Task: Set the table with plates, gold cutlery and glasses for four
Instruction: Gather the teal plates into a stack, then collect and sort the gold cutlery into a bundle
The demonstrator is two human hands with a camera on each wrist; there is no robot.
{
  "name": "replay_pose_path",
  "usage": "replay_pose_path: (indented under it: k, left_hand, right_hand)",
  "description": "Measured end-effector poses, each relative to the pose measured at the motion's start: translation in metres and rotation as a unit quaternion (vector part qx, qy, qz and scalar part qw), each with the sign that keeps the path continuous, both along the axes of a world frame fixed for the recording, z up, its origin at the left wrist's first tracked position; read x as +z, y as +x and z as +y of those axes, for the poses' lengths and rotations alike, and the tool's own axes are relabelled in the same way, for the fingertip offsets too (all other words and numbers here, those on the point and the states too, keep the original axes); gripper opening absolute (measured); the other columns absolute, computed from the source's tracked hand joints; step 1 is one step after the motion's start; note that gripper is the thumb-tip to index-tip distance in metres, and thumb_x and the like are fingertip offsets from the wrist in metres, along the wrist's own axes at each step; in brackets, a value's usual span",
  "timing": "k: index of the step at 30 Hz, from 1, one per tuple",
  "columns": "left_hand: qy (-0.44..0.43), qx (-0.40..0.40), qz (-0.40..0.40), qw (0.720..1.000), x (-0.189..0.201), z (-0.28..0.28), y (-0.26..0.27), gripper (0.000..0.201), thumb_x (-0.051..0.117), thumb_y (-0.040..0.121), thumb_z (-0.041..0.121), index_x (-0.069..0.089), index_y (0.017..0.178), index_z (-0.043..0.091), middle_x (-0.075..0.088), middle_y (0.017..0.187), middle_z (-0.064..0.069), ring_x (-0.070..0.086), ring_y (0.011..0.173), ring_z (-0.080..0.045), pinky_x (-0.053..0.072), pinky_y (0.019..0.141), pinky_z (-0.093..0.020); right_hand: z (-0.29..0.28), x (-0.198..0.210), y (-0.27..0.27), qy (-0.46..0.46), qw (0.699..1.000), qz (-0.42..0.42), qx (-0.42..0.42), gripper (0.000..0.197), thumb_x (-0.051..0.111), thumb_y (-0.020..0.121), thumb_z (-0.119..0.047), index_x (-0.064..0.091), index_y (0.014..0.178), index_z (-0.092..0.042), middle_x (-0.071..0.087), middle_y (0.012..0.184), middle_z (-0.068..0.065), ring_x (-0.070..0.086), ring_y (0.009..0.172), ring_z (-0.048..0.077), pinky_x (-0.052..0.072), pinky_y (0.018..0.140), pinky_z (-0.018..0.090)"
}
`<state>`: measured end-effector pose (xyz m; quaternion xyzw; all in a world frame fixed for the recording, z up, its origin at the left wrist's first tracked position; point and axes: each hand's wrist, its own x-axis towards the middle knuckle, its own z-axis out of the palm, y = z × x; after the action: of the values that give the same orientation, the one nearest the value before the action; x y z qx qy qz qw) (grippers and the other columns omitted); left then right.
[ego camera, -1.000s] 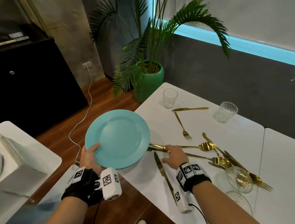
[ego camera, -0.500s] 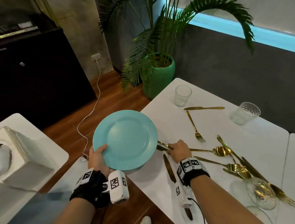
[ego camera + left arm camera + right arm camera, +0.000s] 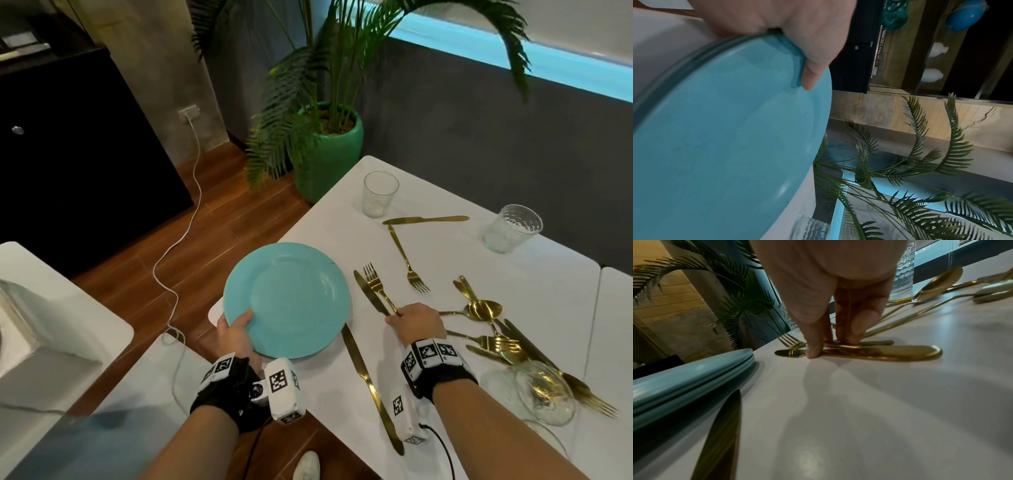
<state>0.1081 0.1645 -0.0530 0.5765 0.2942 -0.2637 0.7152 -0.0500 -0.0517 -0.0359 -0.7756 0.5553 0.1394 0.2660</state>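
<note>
Knife (image 3: pixel 364 287), fork (image 3: pixel 376 284) swung beside plate (image 3: pixel 287 298), handles pressed under right grip (image 3: pixel 416 323), left grip (image 3: pixel 234 334) clasping rim

A white table (image 3: pixel 452 260) butts against a second white top (image 3: pixel 616 325) on its right. At the far side stand a far-left tumbler (image 3: pixel 380 193) and a far-right tumbler (image 3: pixel 512 228), with a gold knife (image 3: pixel 425 219) lying between them and a lone fork (image 3: pixel 407 262) angled just below it. Nearer, a paired knife (image 3: pixel 369 293) and paired fork (image 3: pixel 376 284) lie together beside a turquoise plate (image 3: pixel 286 301) overhanging the left edge. A long knife (image 3: pixel 370 387) runs toward the near edge. To the right lie a spoon (image 3: pixel 483 310), a heap of gold cutlery (image 3: pixel 507 346) and a stemmed glass (image 3: pixel 544 394) on its side.
</note>
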Motion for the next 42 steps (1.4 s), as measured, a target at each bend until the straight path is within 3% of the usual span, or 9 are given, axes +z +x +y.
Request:
replay_pose_path:
  k: [6, 13, 20, 23, 28, 31, 34, 38, 42]
  left_hand:
    - [0.152, -0.056, -0.042, 0.986, -0.013, -0.005, -0.004, 0.051, 0.063, 0.084, 0.020, 0.045, 0.132, 0.015, 0.059, 0.124, -0.012, 0.059, 0.108, -0.037, 0.048, 0.096, -0.049]
    - [0.375, -0.219, -0.110, 0.894, -0.004, -0.013, -0.002, 0.063, 0.069, 0.080, 0.033, 0.046, 0.126, -0.004, 0.055, 0.125, -0.026, 0.053, 0.115, -0.040, 0.046, 0.095, -0.044]
    - [0.468, -0.281, -0.092, 0.833, 0.008, -0.024, 0.001, 0.060, 0.062, 0.084, 0.035, 0.043, 0.127, -0.002, 0.046, 0.130, -0.025, 0.041, 0.122, -0.038, 0.036, 0.098, -0.042]
    - [0.500, -0.343, -0.053, 0.793, 0.018, -0.028, 0.003, 0.063, 0.057, 0.081, 0.042, 0.040, 0.128, 0.003, 0.044, 0.132, -0.020, 0.039, 0.123, -0.035, 0.034, 0.099, -0.040]
    - [0.478, -0.401, -0.030, 0.781, 0.024, -0.033, 0.008, 0.076, 0.051, 0.073, 0.048, 0.040, 0.134, 0.005, 0.044, 0.131, -0.018, 0.045, 0.120, -0.036, 0.038, 0.102, -0.044]
    - [0.493, -0.373, -0.056, 0.784, 0.048, -0.049, -0.007, 0.085, 0.061, 0.077, 0.046, 0.024, 0.142, 0.006, 0.035, 0.139, -0.021, 0.034, 0.128, -0.036, 0.032, 0.106, -0.042]
    - [0.363, -0.398, -0.212, 0.815, 0.068, -0.077, -0.027, 0.060, 0.058, 0.088, 0.037, 0.039, 0.137, 0.009, 0.044, 0.138, -0.017, 0.039, 0.128, -0.032, 0.030, 0.107, -0.038]
    - [0.058, -0.483, -0.163, 0.859, 0.086, -0.109, -0.069, 0.023, 0.045, 0.097, 0.030, 0.060, 0.099, 0.014, 0.067, 0.098, -0.008, 0.061, 0.085, -0.021, 0.049, 0.084, -0.033]
    - [0.010, -0.502, -0.088, 0.860, 0.084, -0.122, -0.089, 0.026, 0.042, 0.098, 0.026, 0.061, 0.095, 0.008, 0.061, 0.080, -0.013, 0.058, 0.064, -0.024, 0.055, 0.077, -0.041]
  right_hand:
    - [-0.005, 0.000, -0.006, 0.003, 0.999, 0.028, -0.017, 0.033, 0.063, 0.086, -0.037, 0.067, 0.097, -0.007, 0.060, 0.083, 0.005, 0.052, 0.077, 0.018, 0.042, 0.066, 0.025]
    - [-0.011, 0.001, -0.006, 0.003, 0.996, 0.090, -0.005, 0.038, 0.064, 0.084, -0.045, 0.057, 0.087, -0.008, 0.047, 0.065, 0.001, 0.050, 0.073, 0.016, 0.025, 0.042, 0.021]
    - [-0.014, 0.001, -0.008, 0.003, 0.991, 0.130, 0.017, 0.050, 0.059, 0.084, -0.052, 0.046, 0.067, -0.008, 0.047, 0.066, 0.002, 0.050, 0.077, 0.017, 0.026, 0.043, 0.021]
    - [-0.014, 0.004, -0.008, 0.000, 0.992, 0.127, 0.016, 0.050, 0.055, 0.086, -0.055, 0.047, 0.070, -0.008, 0.046, 0.064, 0.001, 0.055, 0.080, 0.018, 0.038, 0.059, 0.022]
    - [-0.019, 0.015, -0.007, 0.020, 0.998, 0.067, -0.004, 0.051, 0.055, 0.084, -0.057, 0.055, 0.071, -0.008, 0.058, 0.072, 0.003, 0.058, 0.075, 0.020, 0.043, 0.069, 0.027]
    - [-0.021, 0.027, -0.008, 0.038, 0.996, -0.053, -0.060, 0.039, 0.064, 0.082, -0.046, 0.057, 0.071, -0.010, 0.062, 0.073, 0.006, 0.059, 0.067, 0.022, 0.054, 0.074, 0.032]
    - [-0.010, 0.048, -0.010, 0.128, 0.949, -0.245, -0.155, 0.026, 0.072, 0.080, -0.033, 0.057, 0.073, -0.013, 0.057, 0.061, 0.005, 0.050, 0.047, 0.016, 0.048, 0.050, 0.026]
    - [0.007, 0.064, -0.004, 0.251, 0.895, -0.342, -0.137, 0.018, 0.070, 0.084, -0.019, 0.057, 0.074, -0.011, 0.055, 0.060, 0.008, 0.043, 0.040, 0.011, 0.034, 0.033, 0.017]
    - [0.014, 0.059, -0.007, 0.271, 0.902, -0.324, -0.087, 0.014, 0.062, 0.088, -0.006, 0.060, 0.075, -0.011, 0.057, 0.066, 0.013, 0.047, 0.046, 0.016, 0.038, 0.036, 0.020]
